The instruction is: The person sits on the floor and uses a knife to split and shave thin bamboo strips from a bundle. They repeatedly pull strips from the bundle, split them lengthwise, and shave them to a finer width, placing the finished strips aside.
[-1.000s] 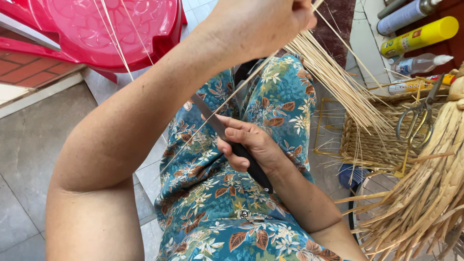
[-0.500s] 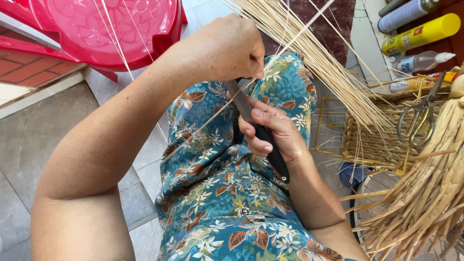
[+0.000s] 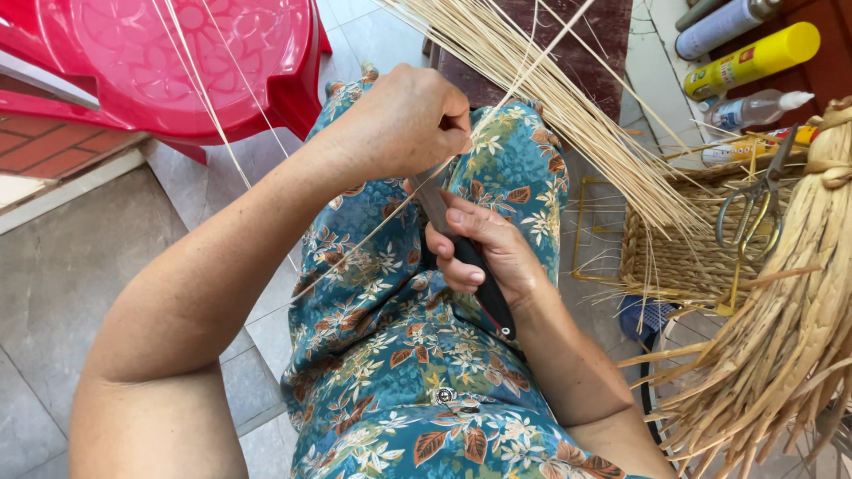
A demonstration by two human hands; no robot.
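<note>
My right hand [image 3: 486, 253] grips a knife [image 3: 484, 288] by its black handle, blade pointing up toward my left hand. My left hand [image 3: 404, 124] is closed around a thin pale straw strand [image 3: 373, 235] that runs diagonally across my lap and up to the upper right. The blade meets the strand just under my left fist. A bundle of long pale straws [image 3: 550, 98] fans out above my knee. My lap is covered by teal floral cloth [image 3: 399, 355].
A red plastic stool [image 3: 177, 62] stands at the upper left on grey floor tiles. At right, a woven basket [image 3: 683, 257] holds scissors [image 3: 754, 204], next to a thick sheaf of dried leaves [image 3: 790, 337]. A yellow spray can [image 3: 754, 58] and bottles lie beyond.
My left hand has come down and toward my body along the strand, nearing the knife blade. My right hand with the knife has shifted slightly up the lap.
</note>
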